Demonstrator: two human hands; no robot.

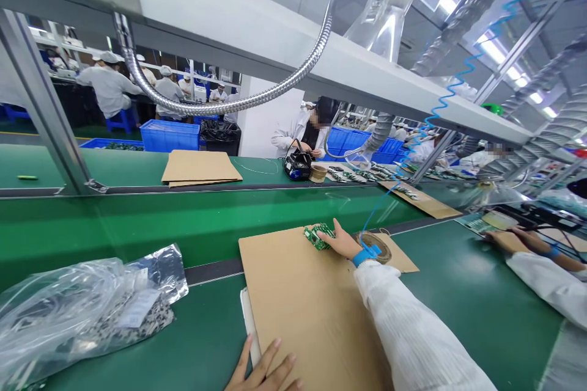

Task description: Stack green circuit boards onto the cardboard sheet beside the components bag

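My right hand [343, 243], with a blue wrist strap [367, 254] at its cuff, reaches to the far part of a brown cardboard sheet [307, 305]. Its fingers are round the near right side of a small bunch of green circuit boards [316, 237], which sits at the sheet's far edge. My left hand [263, 372] lies at the near left edge of the cardboard, fingers spread, partly cut off by the frame. A white edge [250, 324] of something flat shows under the sheet. A roll of tape [378, 247] lies right of my right wrist.
Clear bags with small parts [92, 311] lie on the left. Across a green divider [160, 220] are cardboard sheets [202, 166] and rows of circuit boards [358, 175]. A co-worker's hands [509, 241] are at the right; another person sits opposite. A coiled blue cord [443, 101] hangs to my wrist strap.
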